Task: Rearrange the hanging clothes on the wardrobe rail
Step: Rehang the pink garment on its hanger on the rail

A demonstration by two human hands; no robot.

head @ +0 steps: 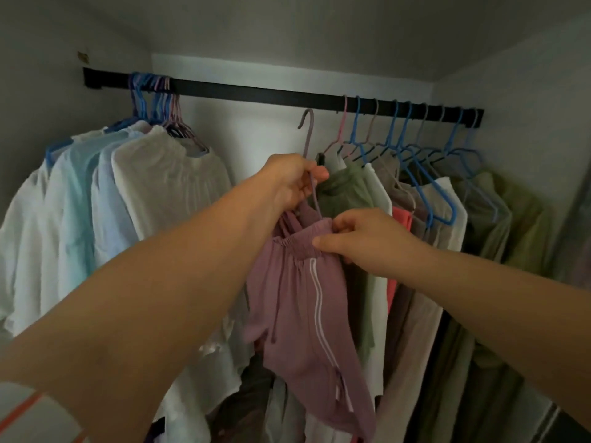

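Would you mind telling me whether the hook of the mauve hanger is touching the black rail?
Apart. The head view shows the hanger hook below the rail, with pale wall visible between them, while the left hand grips its neck.

Probably home wardrobe: rail (256, 91), hung clothes (166, 187)

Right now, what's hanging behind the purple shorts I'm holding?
Behind the purple shorts hang a green garment and a white garment; their lower parts and anything further back are covered.
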